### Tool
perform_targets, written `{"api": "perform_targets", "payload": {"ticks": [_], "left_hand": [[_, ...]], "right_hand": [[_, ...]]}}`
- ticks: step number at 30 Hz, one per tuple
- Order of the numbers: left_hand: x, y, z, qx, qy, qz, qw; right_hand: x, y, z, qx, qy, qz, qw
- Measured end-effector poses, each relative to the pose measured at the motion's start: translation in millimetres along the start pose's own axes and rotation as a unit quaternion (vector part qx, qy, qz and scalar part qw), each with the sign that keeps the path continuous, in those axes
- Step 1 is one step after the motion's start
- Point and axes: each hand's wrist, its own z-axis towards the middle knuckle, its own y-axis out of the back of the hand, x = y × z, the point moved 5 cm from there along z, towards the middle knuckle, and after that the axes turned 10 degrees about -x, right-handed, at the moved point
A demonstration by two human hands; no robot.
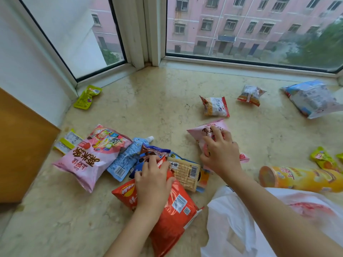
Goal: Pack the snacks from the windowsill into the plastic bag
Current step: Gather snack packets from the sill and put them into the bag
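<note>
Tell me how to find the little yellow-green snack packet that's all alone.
Start at the window corner where the two panes meet, then follow the left window frame down to the windowsill. Against that frame lies the yellow-green packet, flat and small. It lies by itself far from the hands, while the other yellow-green packets lie on the right, near the yellow chip tube.

Bare windowsill (148, 101) lies open from centre toward twelve o'clock. A heap of snack packets (130, 160) crowds eight o'clock. At four o'clock the yellow crisp tube (304, 179) and plastic bag (232, 219) bar the way.
</note>
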Motion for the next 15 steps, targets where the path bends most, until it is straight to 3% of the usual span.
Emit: {"api": "perform_targets", "payload": {"ticks": [7, 15], "left_hand": [[-2.4, 12.4, -10.6, -0.064, -0.062, -0.062, 0.994], [-17.3, 61.8, -35.3, -0.177, -0.076, -0.105, 0.976]], "right_hand": [[-7.0, 39.2, -8.9, -0.075, 0.039, -0.002, 0.996], [-59.2, 119.7, -49.4, -0.174, 0.007, 0.038, 0.984]]}}
